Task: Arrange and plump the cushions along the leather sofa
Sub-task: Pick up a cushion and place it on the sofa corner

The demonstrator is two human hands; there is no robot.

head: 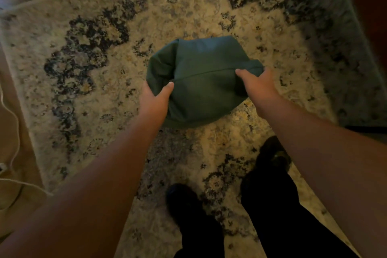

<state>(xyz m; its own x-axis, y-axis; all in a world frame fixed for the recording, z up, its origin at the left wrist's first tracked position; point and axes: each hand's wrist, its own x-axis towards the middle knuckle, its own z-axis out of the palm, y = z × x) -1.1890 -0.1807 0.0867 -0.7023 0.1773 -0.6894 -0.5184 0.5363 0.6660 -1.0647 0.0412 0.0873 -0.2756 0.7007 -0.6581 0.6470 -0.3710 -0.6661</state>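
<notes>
- Both hands grip the green cushion [201,81]: left hand [154,100] pinches its left end, right hand [256,86] clutches its right end.
- Its long axis runs between them, held above the patterned rug [83,48].
- Neither hand is nearer; no sofa shows.

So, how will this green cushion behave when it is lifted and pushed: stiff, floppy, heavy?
Probably soft and floppy: the green cushion bulges and creases where the left hand and right hand squeeze its sides. It seems light, since fingertip grips hold it over the patterned rug. The woven-looking fabric is unlikely to slip.
</notes>
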